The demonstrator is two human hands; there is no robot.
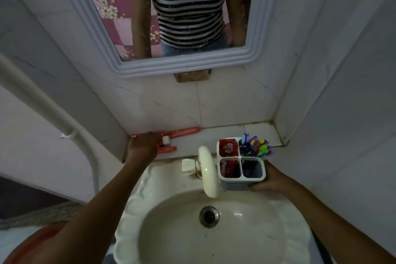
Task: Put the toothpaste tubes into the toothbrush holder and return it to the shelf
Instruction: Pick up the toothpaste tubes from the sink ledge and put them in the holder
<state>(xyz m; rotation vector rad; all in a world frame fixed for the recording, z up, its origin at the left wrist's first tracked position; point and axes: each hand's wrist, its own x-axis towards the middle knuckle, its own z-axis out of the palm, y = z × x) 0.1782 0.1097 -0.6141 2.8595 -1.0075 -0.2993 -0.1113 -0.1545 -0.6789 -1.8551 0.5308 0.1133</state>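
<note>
My right hand [271,180] grips a white four-compartment toothbrush holder [242,182] above the sink's right rim. Its compartments hold a red packet [228,148], a red toothpaste tube [228,168] and several coloured toothbrushes [257,147]. My left hand [144,146] lies on red toothpaste tubes on the tiled shelf [225,133]; its fingers cover their left ends. One long red tube [185,131] lies against the wall, a shorter one [168,149] sits nearer the shelf edge, and a white cap [166,140] shows between them. Whether the fingers have closed round a tube is hidden.
A cream faucet [206,169] with a white knob [188,164] stands between my hands. The white sink basin [171,231] with its drain [209,216] is below. A framed mirror [188,64] hangs above, tiled walls close both sides, and a white pipe [70,135] runs at left.
</note>
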